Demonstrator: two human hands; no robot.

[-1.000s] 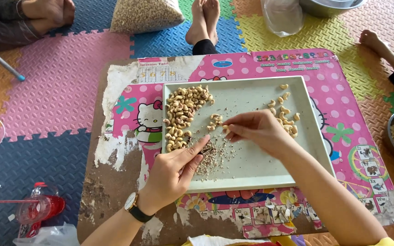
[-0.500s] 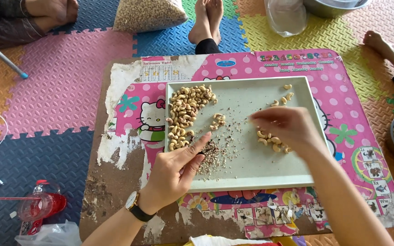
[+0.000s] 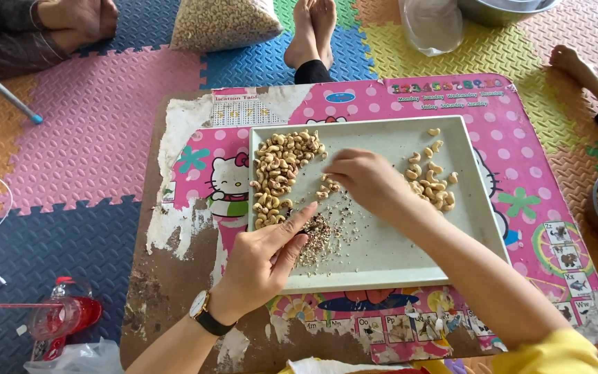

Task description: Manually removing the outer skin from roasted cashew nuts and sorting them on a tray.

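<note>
Your right hand (image 3: 365, 179) sits over the tray (image 3: 396, 242), fingers bunched down on a small cluster of cashews (image 3: 327, 184) at its middle; whether they grip one, you cannot tell. Your left hand (image 3: 261, 262) rests at the tray's near left edge, fingers closed on a small dark tool (image 3: 311, 225) above the husk bits (image 3: 327, 235). A large pile (image 3: 278, 173) lies left, a smaller heap (image 3: 434, 183) right. The tray lies on the tabletop (image 3: 174, 277).

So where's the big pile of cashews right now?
The big pile of cashews lies along the tray's left side, between the right hand and the tray's left rim.
</note>
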